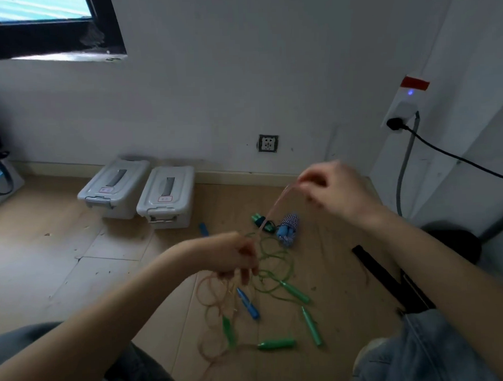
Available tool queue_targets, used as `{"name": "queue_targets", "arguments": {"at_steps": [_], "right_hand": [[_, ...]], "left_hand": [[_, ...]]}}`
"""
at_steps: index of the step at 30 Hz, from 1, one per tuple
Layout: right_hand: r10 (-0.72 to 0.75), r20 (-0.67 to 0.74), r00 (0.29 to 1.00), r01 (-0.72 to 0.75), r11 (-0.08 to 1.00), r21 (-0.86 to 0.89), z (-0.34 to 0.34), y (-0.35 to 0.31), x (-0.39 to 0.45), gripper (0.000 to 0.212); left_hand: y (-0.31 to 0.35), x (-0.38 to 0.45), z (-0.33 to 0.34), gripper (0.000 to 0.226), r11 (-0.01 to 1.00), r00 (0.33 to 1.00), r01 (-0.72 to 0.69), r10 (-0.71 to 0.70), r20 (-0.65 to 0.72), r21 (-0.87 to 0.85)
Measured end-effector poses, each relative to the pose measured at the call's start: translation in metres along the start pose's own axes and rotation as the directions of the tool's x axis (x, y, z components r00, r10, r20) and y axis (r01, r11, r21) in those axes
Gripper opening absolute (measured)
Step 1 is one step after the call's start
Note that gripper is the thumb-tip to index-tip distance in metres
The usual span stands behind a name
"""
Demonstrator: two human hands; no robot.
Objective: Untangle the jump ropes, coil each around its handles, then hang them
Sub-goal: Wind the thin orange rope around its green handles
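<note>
pink rope (273, 209) runs taut between both hands above the floor (61, 254). right hand (334, 189) pinches its upper end; left hand (232, 255) grips the lower part, loops hanging. green rope (275, 263) and green handles (277, 344) lie tangled below.

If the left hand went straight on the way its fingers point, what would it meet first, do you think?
Probably the blue handle on the floor: the left hand points downward over the tangle, pinching the pink rope. Depth is unclear.
</note>
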State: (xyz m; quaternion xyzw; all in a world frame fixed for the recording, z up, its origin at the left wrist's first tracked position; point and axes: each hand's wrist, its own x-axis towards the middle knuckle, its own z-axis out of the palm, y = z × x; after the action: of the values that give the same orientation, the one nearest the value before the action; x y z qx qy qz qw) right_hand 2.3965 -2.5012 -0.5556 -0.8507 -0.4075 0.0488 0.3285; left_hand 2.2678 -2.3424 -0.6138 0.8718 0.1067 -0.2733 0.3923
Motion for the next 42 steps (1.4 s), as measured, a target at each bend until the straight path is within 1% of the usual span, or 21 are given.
{"name": "queue_targets", "arguments": {"at_steps": [2, 3, 4, 6, 8, 9, 11, 13, 15, 17, 20, 23, 26, 28, 30, 32, 34, 36, 39, 41, 42], "right_hand": [[0.086, -0.317, 0.945, -0.069, 0.995, 0.066, -0.019, 0.007, 0.006, 0.015], [0.121, -0.321, 0.939, -0.115, 0.993, 0.039, -0.025, 0.013, 0.008, 0.017], [0.153, -0.232, 0.961, -0.17, 0.984, -0.055, -0.026, 0.016, 0.007, 0.025], [0.214, 0.093, 0.972, -0.179, 0.939, -0.292, -0.016, 0.02, 0.001, 0.068], [0.127, 0.369, 0.921, -0.038, 0.97, -0.239, -0.001, 0.011, -0.006, 0.095], [0.04, 0.482, 0.875, 0.014, 0.994, -0.108, 0.006, 0.005, -0.009, 0.092], [-0.085, 0.618, 0.782, 0.026, 0.994, 0.105, 0.016, 0.0, -0.01, 0.057], [-0.103, 0.613, 0.783, 0.029, 0.991, 0.128, 0.02, -0.002, -0.01, 0.015], [-0.075, 0.458, 0.886, 0.071, 0.997, 0.026, 0.017, -0.002, -0.007, 0.007], [-0.03, 0.18, 0.983, 0.053, 0.991, -0.122, 0.009, 0.003, -0.001, 0.011], [0.005, -0.052, 0.999, -0.018, 0.968, -0.251, 0.003, 0.01, 0.002, 0.014], [0.043, 0.184, 0.982, 0.011, 0.96, -0.28, 0.006, 0.015, 0.0, 0.03], [-0.014, 0.49, 0.871, -0.015, 0.998, 0.055, 0.013, 0.01, -0.004, 0.071], [-0.12, 0.595, 0.795, -0.056, 0.962, 0.268, 0.021, 0.004, -0.009, 0.049], [-0.149, 0.632, 0.761, -0.063, 0.952, 0.301, 0.028, -0.001, -0.011, 0.013], [-0.063, 0.539, 0.84, -0.004, 0.993, 0.122, 0.028, 0.001, -0.007, 0.004], [-0.011, 0.29, 0.957, 0.046, 0.992, -0.115, 0.027, 0.008, -0.001, 0.005], [-0.035, 0.059, 0.998, 0.046, 0.979, -0.2, 0.027, 0.01, 0.0, 0.009], [-0.077, -0.122, 0.99, 0.055, 0.983, -0.174, 0.03, 0.01, 0.002, 0.01], [-0.059, -0.143, 0.988, 0.043, 0.993, -0.114, 0.03, 0.012, 0.008, 0.014], [-0.035, -0.106, 0.994, 0.026, 0.996, -0.085, 0.031, 0.015, 0.013, 0.015]], "left_hand": [[-0.011, 0.001, 0.013, 0.022, 0.983, 0.974, 0.136, -0.155, 0.163, 0.123], [-0.014, 0.002, 0.016, 0.024, 0.972, 0.963, 0.165, -0.196, 0.187, 0.17], [-0.012, 0.001, 0.016, 0.027, 0.971, 0.966, 0.166, -0.195, 0.167, 0.174], [-0.001, -0.003, 0.007, 0.028, 0.99, 0.994, 0.102, -0.105, 0.037, 0.097], [0.014, -0.007, -0.005, 0.025, 1.0, 0.997, -0.013, 0.015, -0.076, 0.027], [0.021, -0.009, -0.009, 0.023, 0.997, 0.993, -0.073, 0.074, -0.091, 0.011], [0.031, -0.011, -0.013, 0.02, 0.989, 0.985, -0.146, 0.147, -0.09, 0.011], [0.033, -0.011, -0.016, 0.019, 0.988, 0.977, -0.155, 0.152, -0.149, -0.007], [0.027, -0.012, -0.019, 0.019, 0.984, 0.977, -0.122, 0.096, -0.192, -0.129], [0.016, -0.015, -0.019, 0.024, 0.984, 0.99, -0.056, 0.033, -0.135, -0.168], [0.004, -0.016, -0.015, 0.033, 0.999, 0.996, 0.047, -0.049, -0.074, -0.027], [0.01, -0.018, -0.021, 0.033, 0.994, 0.991, -0.017, 0.002, -0.132, -0.109], [0.024, -0.023, -0.027, 0.032, 0.968, 0.976, -0.167, 0.136, -0.168, -0.188], [0.032, -0.025, -0.026, 0.032, 0.957, 0.96, -0.237, 0.204, -0.193, -0.166], [0.033, -0.024, -0.027, 0.028, 0.957, 0.94, -0.262, 0.225, -0.257, -0.121], [0.026, -0.022, -0.028, 0.021, 0.977, 0.935, -0.21, 0.207, -0.287, 0.019], [0.016, -0.018, -0.027, 0.017, 0.982, 0.958, -0.088, 0.13, -0.257, 0.169], [0.009, -0.013, -0.023, 0.019, 0.944, 0.952, 0.049, 0.055, -0.302, 0.327], [0.008, -0.007, -0.031, 0.019, 0.928, 0.812, 0.112, 0.12, -0.571, 0.354], [0.011, -0.004, -0.041, 0.014, 0.938, 0.719, 0.085, 0.176, -0.673, 0.336], [0.009, 0.0, -0.045, 0.016, 0.937, 0.713, 0.093, 0.174, -0.68, 0.337]]}}
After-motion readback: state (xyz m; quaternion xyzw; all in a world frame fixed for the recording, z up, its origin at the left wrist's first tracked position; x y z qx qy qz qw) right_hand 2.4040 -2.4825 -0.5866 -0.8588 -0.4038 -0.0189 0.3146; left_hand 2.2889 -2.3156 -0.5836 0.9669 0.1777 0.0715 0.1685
